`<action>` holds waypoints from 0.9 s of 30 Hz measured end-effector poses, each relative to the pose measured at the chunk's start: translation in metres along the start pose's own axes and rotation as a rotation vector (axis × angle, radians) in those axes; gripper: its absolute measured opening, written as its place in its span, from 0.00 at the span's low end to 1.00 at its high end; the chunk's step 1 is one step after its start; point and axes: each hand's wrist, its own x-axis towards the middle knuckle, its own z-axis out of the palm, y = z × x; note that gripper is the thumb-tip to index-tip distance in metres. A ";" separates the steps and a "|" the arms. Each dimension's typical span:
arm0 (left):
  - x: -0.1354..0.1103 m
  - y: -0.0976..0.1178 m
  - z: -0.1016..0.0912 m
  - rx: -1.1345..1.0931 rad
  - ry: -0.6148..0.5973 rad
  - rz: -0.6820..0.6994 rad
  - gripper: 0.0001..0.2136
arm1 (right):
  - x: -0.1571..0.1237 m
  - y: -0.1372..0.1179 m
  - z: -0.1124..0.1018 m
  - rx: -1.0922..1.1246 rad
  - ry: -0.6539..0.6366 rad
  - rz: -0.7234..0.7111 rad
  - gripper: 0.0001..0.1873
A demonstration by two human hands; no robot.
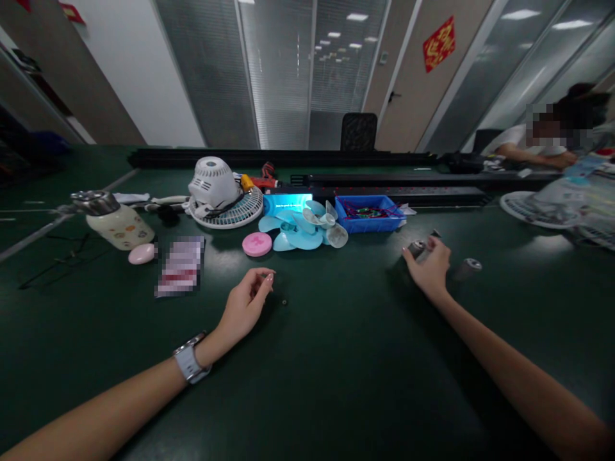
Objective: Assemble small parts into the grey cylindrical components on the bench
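Note:
My left hand (pixel 245 304), a watch (pixel 190 358) on its wrist, is over the green table with fingers curled and thumb tip against them. Anything held between those fingertips is hidden. Just right of it lies a tiny ring-shaped part (pixel 284 302). Farther right, my right hand (pixel 432 267) has its thumb and fingers on either side of a small metal cylinder (pixel 416 247) at the tabletop. A second metal cylinder (pixel 469 267) stands right of that hand, apart from it. Behind the fingertips is a small dark piece (pixel 435 232), too small to name.
Behind the hands are light-blue fan blades (pixel 302 237), a pink round disc (pixel 257 244), a blue bin (pixel 369 223) of wires and a white fan body (pixel 214 182). At left stand a flask (pixel 120 225) and a packet (pixel 181 266). A person (pixel 533 144) sits at far right.

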 end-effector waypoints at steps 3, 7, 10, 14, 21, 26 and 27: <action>0.001 -0.004 0.001 -0.055 0.034 -0.017 0.17 | -0.033 -0.056 -0.012 0.045 0.079 -0.273 0.35; 0.001 -0.004 0.002 -0.095 0.062 -0.016 0.16 | -0.082 -0.130 -0.007 0.282 -0.654 -0.540 0.25; 0.001 -0.002 0.002 -0.094 0.067 -0.015 0.15 | -0.102 -0.161 0.014 0.344 -0.963 -0.575 0.28; 0.001 -0.002 0.002 -0.079 0.046 0.003 0.14 | -0.110 -0.178 0.042 0.317 -0.970 -0.632 0.23; 0.002 -0.006 0.002 -0.052 0.015 -0.001 0.15 | -0.103 -0.174 0.038 0.379 -0.859 -0.677 0.13; 0.002 -0.006 0.002 -0.062 0.000 -0.010 0.15 | -0.030 -0.104 -0.018 0.282 -0.255 -0.450 0.13; 0.003 -0.005 0.002 -0.060 -0.003 -0.011 0.15 | -0.013 -0.083 -0.028 0.218 -0.136 -0.390 0.13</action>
